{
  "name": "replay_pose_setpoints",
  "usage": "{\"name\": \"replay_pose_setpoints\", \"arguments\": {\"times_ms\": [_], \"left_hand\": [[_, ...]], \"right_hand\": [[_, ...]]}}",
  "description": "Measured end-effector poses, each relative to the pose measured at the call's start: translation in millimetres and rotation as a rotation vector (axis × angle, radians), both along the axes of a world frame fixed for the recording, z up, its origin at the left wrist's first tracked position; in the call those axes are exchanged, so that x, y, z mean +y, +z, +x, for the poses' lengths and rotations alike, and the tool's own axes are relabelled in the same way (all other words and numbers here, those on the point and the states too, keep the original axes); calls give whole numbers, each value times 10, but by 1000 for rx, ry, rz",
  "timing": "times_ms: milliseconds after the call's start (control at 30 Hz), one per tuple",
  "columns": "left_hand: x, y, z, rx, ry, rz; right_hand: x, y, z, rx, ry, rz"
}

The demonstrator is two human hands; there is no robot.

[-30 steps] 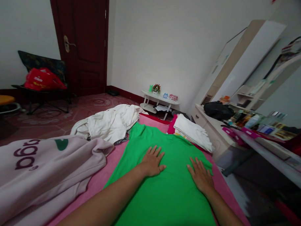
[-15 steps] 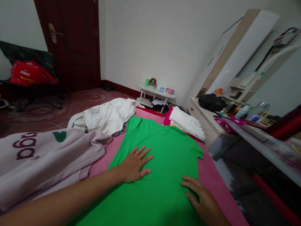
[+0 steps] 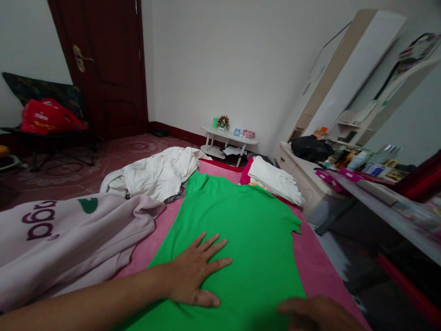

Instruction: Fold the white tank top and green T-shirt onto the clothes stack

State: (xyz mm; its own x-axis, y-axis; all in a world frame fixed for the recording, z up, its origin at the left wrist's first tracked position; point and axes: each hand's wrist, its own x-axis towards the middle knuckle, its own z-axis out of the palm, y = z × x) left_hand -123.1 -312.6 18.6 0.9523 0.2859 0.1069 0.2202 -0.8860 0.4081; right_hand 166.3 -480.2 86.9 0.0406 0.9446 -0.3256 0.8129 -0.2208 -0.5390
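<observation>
A green T-shirt (image 3: 240, 224) lies spread out on a pink-covered surface, its shoulders and sleeves toward the far end. My left hand (image 3: 198, 271) rests flat on the shirt's middle with the fingers spread. Low on the right, my right hand (image 3: 320, 314) is over the shirt's right side, smeared by motion and partly cut off by the frame's bottom edge. Whether its fingers hold any cloth is hidden.
A pale pink sweatshirt (image 3: 95, 238) and a crumpled white garment (image 3: 158, 170) lie to the left. Folded white clothes (image 3: 276, 179) sit at the far right. A cluttered dressing table (image 3: 314, 173) stands to the right, a small white table (image 3: 229, 135) beyond.
My left hand has slid nearer to me over the shirt, still flat. My right hand has also come back toward the bottom right and is now blurred.
</observation>
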Motion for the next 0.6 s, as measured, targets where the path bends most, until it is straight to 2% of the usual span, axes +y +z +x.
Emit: {"name": "replay_pose_setpoints", "arguments": {"times_ms": [100,167,267,300,367,433,467,533,600], "left_hand": [[3,3,24,-15,-3,-11],[50,-21,33,-73,20,-37],[299,-44,18,-170,142,-106],[443,-34,3,-188,228,-115],[809,21,-44,-183,506,-86],[1224,109,-98,-144,840,-24],[1424,155,-120,-127,941,-10],[1764,225,-137,-83,1063,-20],[1992,252,-107,-31,1118,-67]], "right_hand": [[687,-98,-314,22,136,203],[1168,-282,-518,15,215,348],[1701,-615,-721,-99,214,410],[1807,-709,-759,-153,198,423],[1920,-843,-801,-239,167,455],[1944,-904,-806,-271,151,478],[1940,-915,-800,-270,146,481],[1929,-916,-776,-251,145,484],[1927,-911,-751,-227,139,489]]}}
